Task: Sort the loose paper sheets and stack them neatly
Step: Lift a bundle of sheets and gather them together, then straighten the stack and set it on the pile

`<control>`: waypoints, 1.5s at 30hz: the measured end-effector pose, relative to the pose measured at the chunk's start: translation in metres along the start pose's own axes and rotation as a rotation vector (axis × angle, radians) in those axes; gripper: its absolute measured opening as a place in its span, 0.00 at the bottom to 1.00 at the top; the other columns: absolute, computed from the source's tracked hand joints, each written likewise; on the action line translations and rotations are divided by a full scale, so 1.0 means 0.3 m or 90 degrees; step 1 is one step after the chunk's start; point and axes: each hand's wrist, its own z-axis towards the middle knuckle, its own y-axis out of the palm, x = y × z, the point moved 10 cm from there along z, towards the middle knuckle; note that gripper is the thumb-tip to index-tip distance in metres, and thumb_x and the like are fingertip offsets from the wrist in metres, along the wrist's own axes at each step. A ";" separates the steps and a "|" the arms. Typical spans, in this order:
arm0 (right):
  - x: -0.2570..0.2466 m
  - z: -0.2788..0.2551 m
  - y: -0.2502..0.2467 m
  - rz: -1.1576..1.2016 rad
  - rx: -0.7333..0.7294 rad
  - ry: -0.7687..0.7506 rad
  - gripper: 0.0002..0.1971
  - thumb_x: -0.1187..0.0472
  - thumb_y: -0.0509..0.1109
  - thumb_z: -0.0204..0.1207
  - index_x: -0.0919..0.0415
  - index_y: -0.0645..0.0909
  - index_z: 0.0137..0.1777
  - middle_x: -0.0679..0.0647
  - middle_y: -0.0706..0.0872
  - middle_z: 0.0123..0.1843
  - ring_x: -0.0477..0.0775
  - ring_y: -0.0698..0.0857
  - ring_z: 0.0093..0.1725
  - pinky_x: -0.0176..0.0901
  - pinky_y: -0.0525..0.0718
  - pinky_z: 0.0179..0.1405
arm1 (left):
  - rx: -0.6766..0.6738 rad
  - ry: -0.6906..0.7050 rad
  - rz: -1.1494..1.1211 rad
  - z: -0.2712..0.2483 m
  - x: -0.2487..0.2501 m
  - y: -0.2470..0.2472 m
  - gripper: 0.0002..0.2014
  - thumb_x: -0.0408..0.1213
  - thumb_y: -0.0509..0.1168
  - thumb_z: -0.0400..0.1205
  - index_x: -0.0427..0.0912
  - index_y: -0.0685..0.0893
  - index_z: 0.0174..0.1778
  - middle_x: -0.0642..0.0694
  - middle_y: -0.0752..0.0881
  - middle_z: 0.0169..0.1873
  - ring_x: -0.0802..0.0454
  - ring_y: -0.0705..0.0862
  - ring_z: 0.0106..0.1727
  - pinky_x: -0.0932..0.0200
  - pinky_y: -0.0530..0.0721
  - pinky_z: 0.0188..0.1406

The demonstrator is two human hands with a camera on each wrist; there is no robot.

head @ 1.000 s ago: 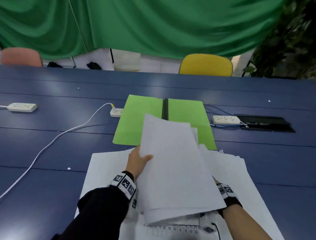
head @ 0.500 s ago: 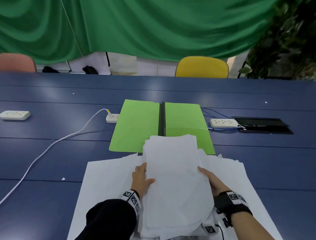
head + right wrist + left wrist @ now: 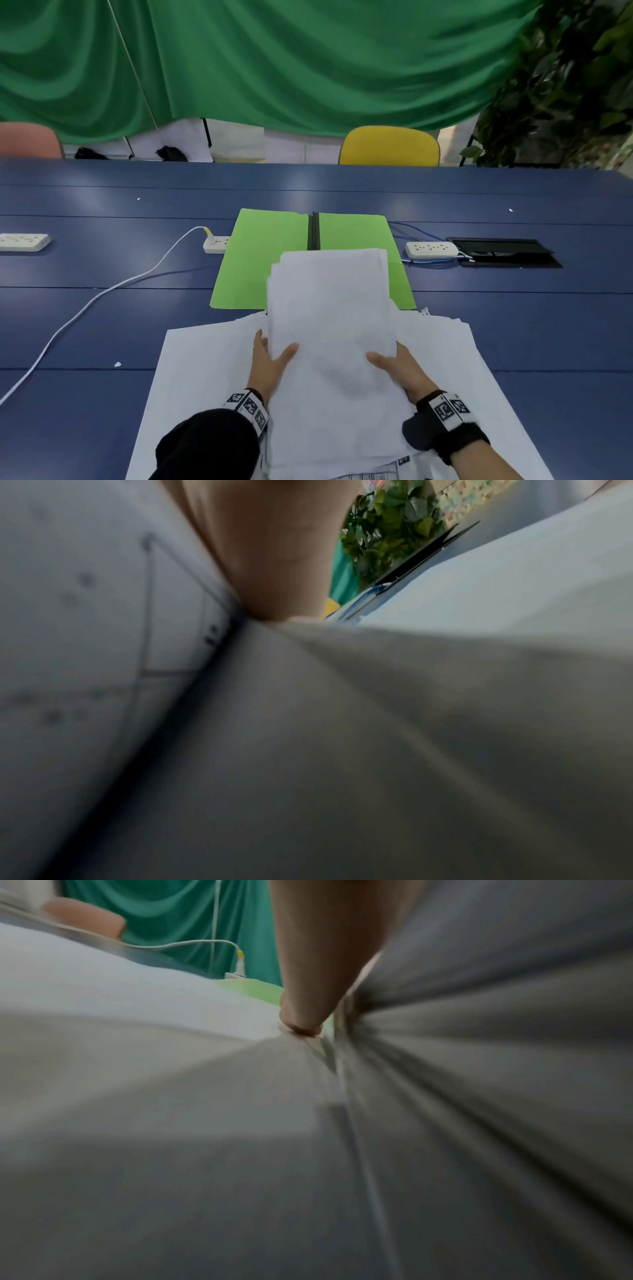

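Note:
A thick stack of white paper sheets (image 3: 329,315) is held tilted up between both hands, its far edge over the open green folder (image 3: 260,260). My left hand (image 3: 270,356) grips the stack's left edge with the thumb on top. My right hand (image 3: 394,366) grips the right edge the same way. The fingers under the sheets are hidden. More loose white sheets (image 3: 205,370) lie spread flat on the blue table (image 3: 102,335) beneath. In the left wrist view the left hand (image 3: 318,969) lies against the blurred sheets (image 3: 479,1069). In the right wrist view the right hand (image 3: 274,561) touches printed paper (image 3: 103,615).
White power strips sit at the far left (image 3: 24,241), beside the folder (image 3: 215,244) and at its right (image 3: 431,249), with a white cable (image 3: 102,291) trailing across the table. A black floor box lid (image 3: 503,251) is at right. Yellow chair (image 3: 390,145) and pink chair (image 3: 27,140) stand behind.
The stack was raised and turned at first; it has since been lowered and squared. My right hand came out from under it, and both hands now hold its sides.

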 end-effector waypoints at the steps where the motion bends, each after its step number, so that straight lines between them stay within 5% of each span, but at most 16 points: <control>1: -0.023 -0.011 -0.003 0.008 -0.002 -0.018 0.36 0.50 0.84 0.46 0.62 0.82 0.57 0.61 0.89 0.56 0.59 0.89 0.52 0.50 0.87 0.51 | -0.006 0.007 -0.062 -0.003 0.025 0.000 0.58 0.57 0.77 0.56 0.43 0.56 0.79 0.41 0.71 0.75 0.45 0.76 0.71 0.44 0.77 0.68; 4: -0.140 -0.051 -0.005 0.015 0.022 -0.095 0.37 0.48 0.83 0.47 0.62 0.82 0.58 0.59 0.90 0.54 0.62 0.87 0.56 0.57 0.84 0.58 | -0.040 0.116 -0.131 -0.045 0.195 0.023 0.38 0.48 0.78 0.60 0.39 0.77 0.66 0.40 0.85 0.60 0.43 0.85 0.60 0.46 0.84 0.58; 6: -0.255 -0.084 -0.001 0.011 0.046 -0.162 0.30 0.52 0.79 0.54 0.61 0.82 0.58 0.54 0.91 0.51 0.56 0.88 0.53 0.52 0.87 0.55 | -0.013 0.214 -0.134 -0.088 0.343 0.023 0.27 0.37 0.76 0.69 0.39 0.78 0.64 0.43 0.86 0.59 0.47 0.85 0.60 0.48 0.81 0.64; 8: -0.384 -0.117 0.007 -0.001 0.067 -0.233 0.23 0.56 0.75 0.61 0.61 0.81 0.58 0.47 0.91 0.48 0.47 0.89 0.48 0.37 0.87 0.44 | 0.032 0.313 -0.120 -0.142 0.493 0.006 0.20 0.28 0.70 0.76 0.40 0.76 0.64 0.45 0.85 0.58 0.58 0.85 0.57 0.59 0.81 0.63; 10: -0.501 -0.142 0.008 -0.001 0.089 -0.291 0.22 0.60 0.72 0.66 0.63 0.79 0.60 0.46 0.89 0.48 0.41 0.89 0.45 0.28 0.84 0.39 | 0.053 0.397 -0.117 -0.196 0.625 -0.020 0.18 0.26 0.69 0.77 0.46 0.76 0.58 0.51 0.84 0.53 0.71 0.84 0.49 0.71 0.82 0.54; 13: -0.605 -0.155 -0.002 0.002 0.105 -0.340 0.15 0.72 0.69 0.75 0.66 0.77 0.61 0.44 0.89 0.45 0.34 0.87 0.40 0.26 0.84 0.40 | 0.035 0.480 -0.119 -0.260 0.739 -0.048 0.18 0.32 0.71 0.71 0.52 0.76 0.54 0.53 0.85 0.50 0.68 0.85 0.47 0.70 0.83 0.52; 18: -0.556 -0.127 -0.001 0.001 0.123 -0.330 0.18 0.73 0.76 0.67 0.61 0.78 0.55 0.44 0.90 0.43 0.38 0.87 0.42 0.30 0.84 0.44 | 0.009 0.441 -0.130 -0.256 0.671 -0.053 0.19 0.31 0.72 0.68 0.49 0.79 0.53 0.54 0.88 0.47 0.63 0.87 0.47 0.68 0.84 0.49; 24: -0.492 -0.099 0.049 0.007 0.110 -0.291 0.13 0.78 0.73 0.67 0.60 0.81 0.44 0.36 0.89 0.31 0.33 0.86 0.32 0.24 0.82 0.34 | 0.048 0.382 -0.136 -0.234 0.620 -0.077 0.16 0.21 0.75 0.68 0.45 0.84 0.43 0.61 0.90 0.34 0.66 0.88 0.38 0.71 0.84 0.39; 28: -0.629 -0.158 0.121 0.004 0.143 -0.384 0.10 0.71 0.74 0.70 0.59 0.84 0.48 0.39 0.90 0.34 0.38 0.88 0.36 0.33 0.86 0.39 | 0.138 0.448 -0.159 -0.293 0.722 -0.092 0.13 0.26 0.71 0.75 0.51 0.84 0.45 0.58 0.88 0.41 0.68 0.86 0.42 0.72 0.82 0.45; 32: -0.735 -0.208 0.146 -0.008 0.088 -0.442 0.14 0.67 0.78 0.66 0.55 0.82 0.50 0.44 0.90 0.41 0.40 0.88 0.41 0.32 0.85 0.42 | 0.119 0.470 -0.206 -0.313 0.760 -0.128 0.17 0.31 0.75 0.72 0.38 0.82 0.56 0.54 0.88 0.45 0.65 0.87 0.45 0.70 0.83 0.46; 35: -0.693 -0.197 0.114 0.036 0.043 -0.404 0.18 0.62 0.81 0.56 0.56 0.83 0.47 0.43 0.91 0.38 0.41 0.89 0.40 0.32 0.85 0.40 | 0.063 0.458 -0.207 -0.311 0.748 -0.143 0.25 0.43 0.75 0.64 0.50 0.80 0.57 0.59 0.89 0.45 0.62 0.87 0.48 0.66 0.84 0.48; 39: -0.684 -0.199 0.064 0.067 0.027 -0.387 0.35 0.38 0.85 0.38 0.55 0.86 0.46 0.43 0.92 0.40 0.42 0.89 0.41 0.33 0.86 0.39 | 0.016 0.480 -0.185 -0.322 0.780 -0.128 0.25 0.48 0.71 0.64 0.53 0.75 0.57 0.65 0.87 0.46 0.66 0.85 0.47 0.68 0.83 0.47; 43: -0.792 -0.237 0.088 0.059 0.018 -0.457 0.27 0.48 0.84 0.46 0.48 0.84 0.48 0.47 0.89 0.44 0.47 0.87 0.42 0.36 0.85 0.42 | 0.031 0.514 -0.204 -0.341 0.844 -0.107 0.26 0.66 0.70 0.64 0.60 0.79 0.55 0.51 0.83 0.49 0.52 0.81 0.49 0.55 0.80 0.52; 45: -0.841 -0.276 0.076 0.052 0.081 -0.504 0.23 0.44 0.79 0.54 0.42 0.81 0.52 0.51 0.90 0.45 0.56 0.86 0.48 0.46 0.83 0.52 | 0.058 0.541 -0.218 -0.363 0.877 -0.104 0.34 0.74 0.63 0.65 0.54 0.77 0.58 0.55 0.81 0.47 0.57 0.80 0.46 0.63 0.78 0.48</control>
